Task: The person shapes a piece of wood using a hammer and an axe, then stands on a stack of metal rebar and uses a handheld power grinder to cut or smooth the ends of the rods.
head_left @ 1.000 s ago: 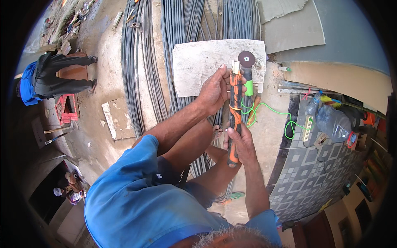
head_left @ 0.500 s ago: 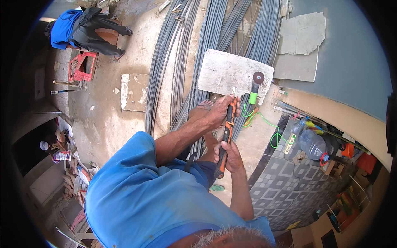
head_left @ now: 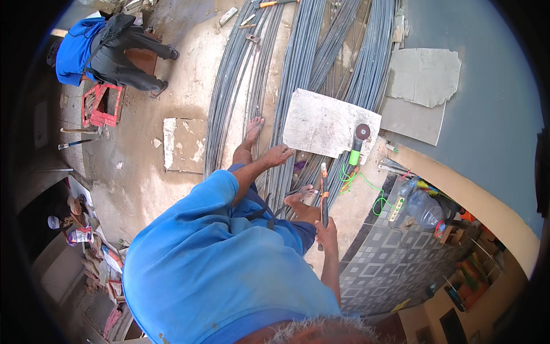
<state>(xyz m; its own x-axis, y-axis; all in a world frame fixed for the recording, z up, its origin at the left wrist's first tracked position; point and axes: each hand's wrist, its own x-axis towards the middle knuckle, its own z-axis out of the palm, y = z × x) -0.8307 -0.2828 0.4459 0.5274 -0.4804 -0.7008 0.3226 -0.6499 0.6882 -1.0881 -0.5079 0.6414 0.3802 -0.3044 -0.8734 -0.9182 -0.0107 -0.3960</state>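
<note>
In my right hand (head_left: 327, 234), closed around its lower part, is a long, narrow hand tool (head_left: 324, 198) with an orange-and-black handle and a pale tip. It points away from me; its exact kind is unclear. My left hand (head_left: 279, 155) is off the tool, fingers reaching towards the near left corner of a scuffed white board (head_left: 323, 123). Whether they touch the board cannot be made out. The board lies over bundles of grey steel bars (head_left: 292, 63). An angle grinder (head_left: 356, 149) with a brown disc and green body rests at its right edge.
A green cord (head_left: 369, 183) runs from the grinder to a power strip (head_left: 396, 209) on patterned tiles. A large plastic bottle (head_left: 424, 209) stands right. Board pieces (head_left: 424, 77) lie far right. A bent-over person (head_left: 123, 54) is far left beside red frames (head_left: 106, 106).
My left hand has let go of the orange-and-black tool and moved left, towards the board's corner. My right hand keeps the tool, now lower and closer to me. The view has shifted.
</note>
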